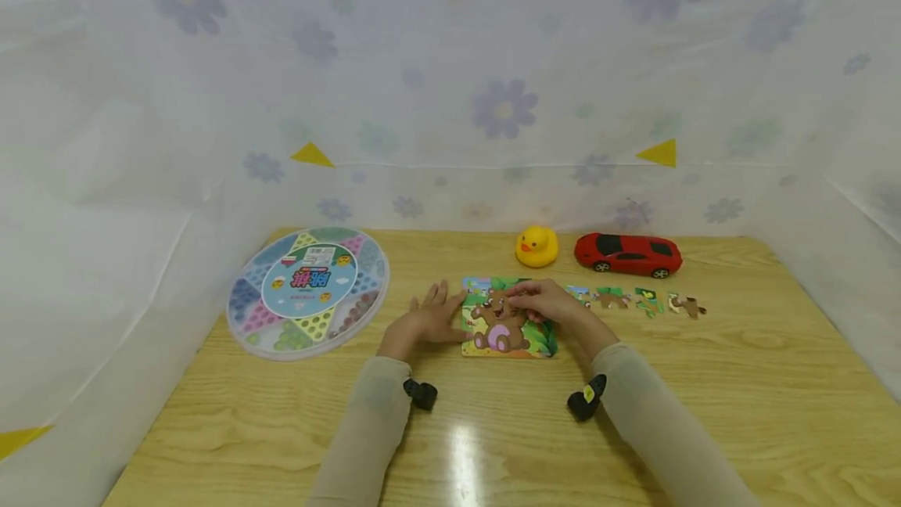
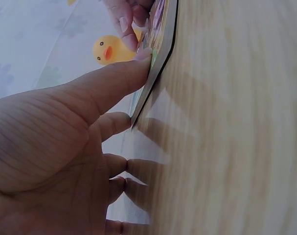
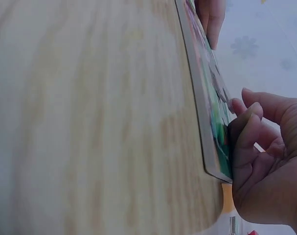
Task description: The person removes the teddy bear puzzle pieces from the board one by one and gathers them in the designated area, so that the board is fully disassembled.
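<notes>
Bear puzzle: the board (image 1: 493,354) lies flat on the table (image 1: 521,429), between the two hands.
Done so far: a lot, I think. The bear's (image 1: 501,333) face, tummy and feet all show.
Left to do: what look like four loose pieces (image 1: 611,298) sit in a row to the right, so those seem left to fit. The right hand hides part of the board, so I can't see every gap.
Left hand: its fingers (image 2: 116,126) are spread apart, with the thumb touching the board's edge.
Right hand (image 1: 552,302): its fingers are bent in over the board. I can't tell if they pinch a piece.
Toys behind: a yellow duck (image 1: 537,247) and a red car (image 1: 629,257).
</notes>
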The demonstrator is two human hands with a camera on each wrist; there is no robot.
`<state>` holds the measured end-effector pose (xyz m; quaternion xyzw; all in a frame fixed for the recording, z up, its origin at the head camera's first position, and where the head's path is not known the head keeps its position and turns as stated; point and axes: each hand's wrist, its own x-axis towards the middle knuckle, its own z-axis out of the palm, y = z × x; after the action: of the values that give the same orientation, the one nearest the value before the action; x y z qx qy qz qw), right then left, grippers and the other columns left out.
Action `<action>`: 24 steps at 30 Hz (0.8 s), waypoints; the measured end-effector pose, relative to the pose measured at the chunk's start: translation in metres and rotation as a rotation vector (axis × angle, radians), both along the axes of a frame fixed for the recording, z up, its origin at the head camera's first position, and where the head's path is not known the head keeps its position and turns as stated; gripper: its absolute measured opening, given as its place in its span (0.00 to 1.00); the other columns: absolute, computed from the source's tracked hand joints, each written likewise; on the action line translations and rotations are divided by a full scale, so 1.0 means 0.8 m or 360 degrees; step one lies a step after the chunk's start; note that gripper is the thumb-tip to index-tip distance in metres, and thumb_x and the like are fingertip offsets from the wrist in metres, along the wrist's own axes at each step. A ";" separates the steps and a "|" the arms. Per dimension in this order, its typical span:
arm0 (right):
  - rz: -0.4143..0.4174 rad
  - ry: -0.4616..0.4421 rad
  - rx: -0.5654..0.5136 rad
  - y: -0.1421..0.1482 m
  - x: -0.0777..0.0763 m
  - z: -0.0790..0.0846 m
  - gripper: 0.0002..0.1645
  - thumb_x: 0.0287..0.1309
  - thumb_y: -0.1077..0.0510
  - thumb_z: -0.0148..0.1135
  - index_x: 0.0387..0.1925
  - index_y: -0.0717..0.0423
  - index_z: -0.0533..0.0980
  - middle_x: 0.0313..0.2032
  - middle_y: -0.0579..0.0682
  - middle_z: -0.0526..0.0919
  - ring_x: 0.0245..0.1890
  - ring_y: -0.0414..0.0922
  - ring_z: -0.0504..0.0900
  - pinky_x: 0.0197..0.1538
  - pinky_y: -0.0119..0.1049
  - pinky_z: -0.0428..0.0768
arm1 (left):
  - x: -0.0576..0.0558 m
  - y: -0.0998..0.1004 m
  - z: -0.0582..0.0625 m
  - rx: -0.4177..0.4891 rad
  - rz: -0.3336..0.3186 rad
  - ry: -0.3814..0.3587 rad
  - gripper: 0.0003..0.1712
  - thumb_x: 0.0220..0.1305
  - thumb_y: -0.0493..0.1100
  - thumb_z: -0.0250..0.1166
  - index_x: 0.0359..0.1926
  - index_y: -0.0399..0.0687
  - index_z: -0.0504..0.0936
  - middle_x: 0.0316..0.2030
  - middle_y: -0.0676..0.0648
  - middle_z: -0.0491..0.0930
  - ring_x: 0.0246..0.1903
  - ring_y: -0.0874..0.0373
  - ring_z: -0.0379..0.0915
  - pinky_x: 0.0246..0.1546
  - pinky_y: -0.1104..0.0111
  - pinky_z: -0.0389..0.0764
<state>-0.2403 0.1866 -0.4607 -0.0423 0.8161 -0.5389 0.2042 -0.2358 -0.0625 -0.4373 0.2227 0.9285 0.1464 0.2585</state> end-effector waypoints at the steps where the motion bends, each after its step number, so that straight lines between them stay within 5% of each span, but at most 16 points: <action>1: -0.0013 -0.0003 -0.0021 -0.001 0.001 0.000 0.20 0.65 0.57 0.57 0.54 0.64 0.75 0.18 0.46 0.73 0.16 0.38 0.66 0.21 0.29 0.67 | 0.000 0.000 0.000 0.0000 0.0000 0.0000 0.49 0.62 0.63 0.59 0.75 0.57 0.44 0.73 0.37 0.29 0.72 0.44 0.24 0.65 0.40 0.33; 11: -0.0152 0.0043 -0.0097 -0.004 0.005 0.001 0.19 0.64 0.58 0.58 0.52 0.64 0.76 0.17 0.44 0.70 0.14 0.38 0.64 0.20 0.29 0.64 | 0.002 0.001 0.005 0.0004 0.0004 0.0012 0.49 0.62 0.63 0.59 0.75 0.56 0.44 0.73 0.37 0.30 0.72 0.44 0.25 0.65 0.40 0.34; 19: -0.0153 0.0054 -0.0129 -0.003 0.005 -0.001 0.23 0.61 0.58 0.62 0.56 0.64 0.74 0.34 0.47 0.82 0.19 0.36 0.71 0.24 0.27 0.73 | 0.000 0.001 0.006 -0.0006 0.0002 0.0011 0.49 0.62 0.63 0.58 0.75 0.57 0.43 0.73 0.37 0.29 0.72 0.44 0.23 0.66 0.41 0.34; 24: -0.0117 0.0034 -0.0167 -0.006 0.009 0.003 0.24 0.61 0.60 0.61 0.57 0.65 0.73 0.31 0.47 0.82 0.19 0.37 0.72 0.24 0.28 0.72 | 0.000 0.000 0.005 -0.0008 -0.0001 0.0008 0.49 0.62 0.63 0.59 0.75 0.56 0.43 0.73 0.37 0.30 0.72 0.44 0.24 0.66 0.41 0.34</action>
<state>-0.2332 0.1815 -0.4586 -0.0287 0.7898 -0.5877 0.1732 -0.2354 -0.0624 -0.4331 0.2226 0.9295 0.1433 0.2568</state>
